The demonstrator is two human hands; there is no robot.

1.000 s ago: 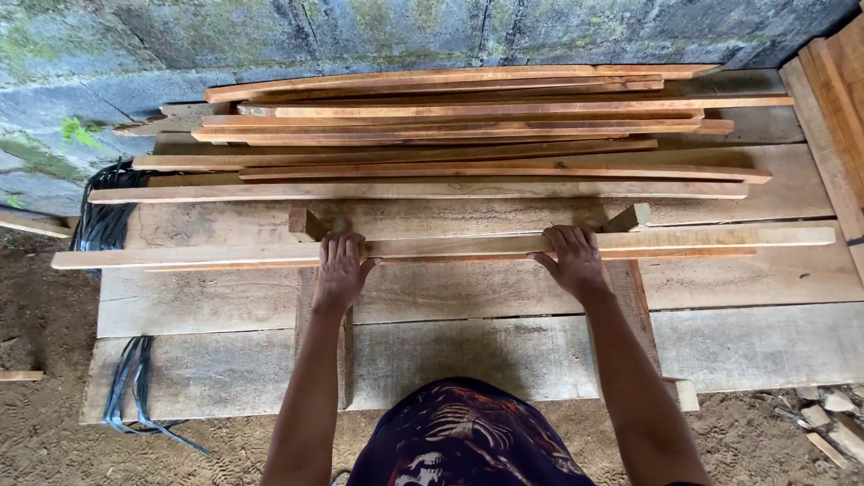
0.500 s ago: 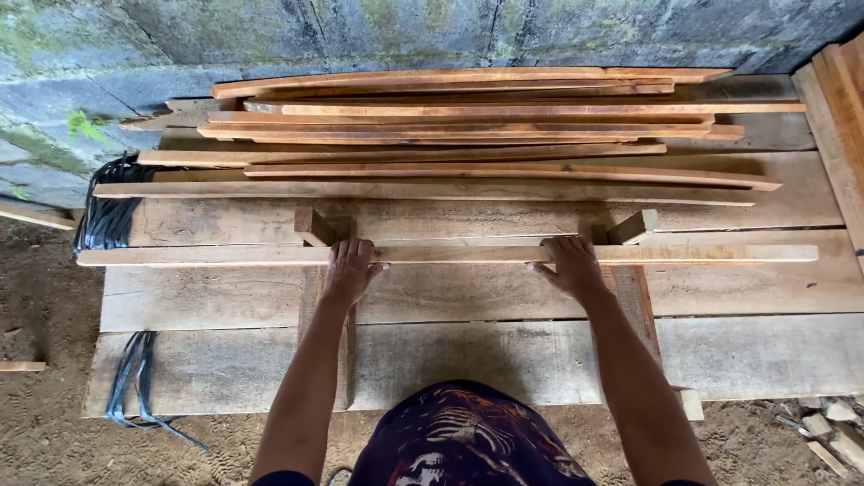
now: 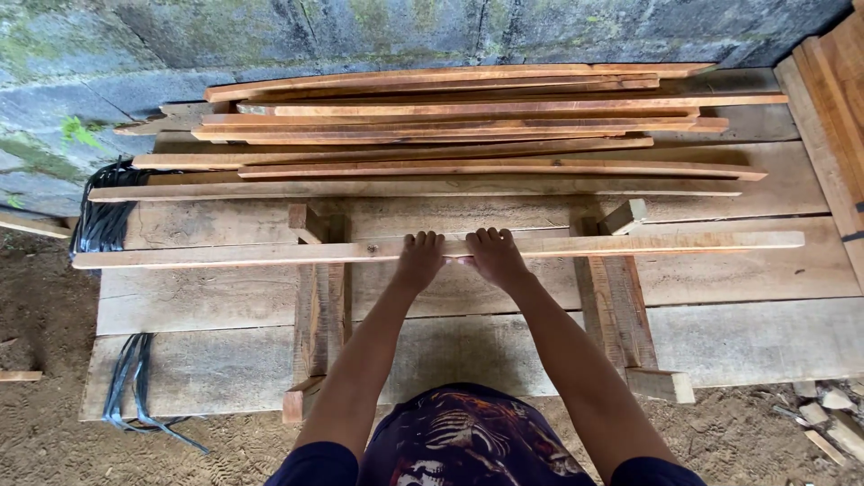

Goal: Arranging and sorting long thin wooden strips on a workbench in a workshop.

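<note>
Both hands slid inward since 0.5 s ago: left hand [image 3: 419, 259] & right hand [image 3: 494, 256] now adjacent, fingers curled over long pale wooden slat [image 3: 630, 243], centred across two upright wooden supports [image 3: 317, 297] w/ stacked slats [image 3: 450, 126] behind.

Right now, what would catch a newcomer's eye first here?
Two hands, the left hand and right hand, grip the middle of a long wooden slat lying across two upright wooden supports on a plank platform. Behind it, a pile of reddish slats lies along the mossy block wall.
</note>
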